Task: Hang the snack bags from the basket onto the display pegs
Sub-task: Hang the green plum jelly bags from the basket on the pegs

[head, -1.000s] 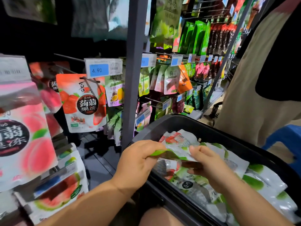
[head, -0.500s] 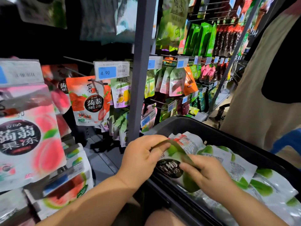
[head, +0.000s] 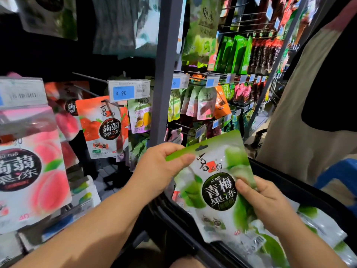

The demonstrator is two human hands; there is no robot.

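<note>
- Presently, in the head view, a green snack bag (head: pixel 218 182) is held above the black basket (head: pixel 289 182), at about five o'clock from the frame's middle. Its printed face is turned to the camera.
- Its top-left corner is pinched by the left hand (head: pixel 160 167), with the thumb on the front and the fingers curled behind. Its edge at three o'clock is gripped by the right hand (head: pixel 264 198), thumb pressed on the print.
- The hang hole (head: pixel 201 147) is seen at twelve o'clock on the bag, clear of both hands and with no peg through it.
- More green bags (head: pixel 318 225) are left lying in the basket, at five o'clock from the held one.
- At ten o'clock from the held bag, a strawberry bag (head: pixel 104 126) is hung under a price tag (head: pixel 128 90), and a thin peg (head: pixel 87 77) is seen above it.
- The step is judged to be the carry from basket to rack; the hanging itself is not yet done.
- Next, a peg for this flavour must be chosen, though which one cannot be told. The hole must then be lined up with the peg's tip and the bag slid on.
</note>
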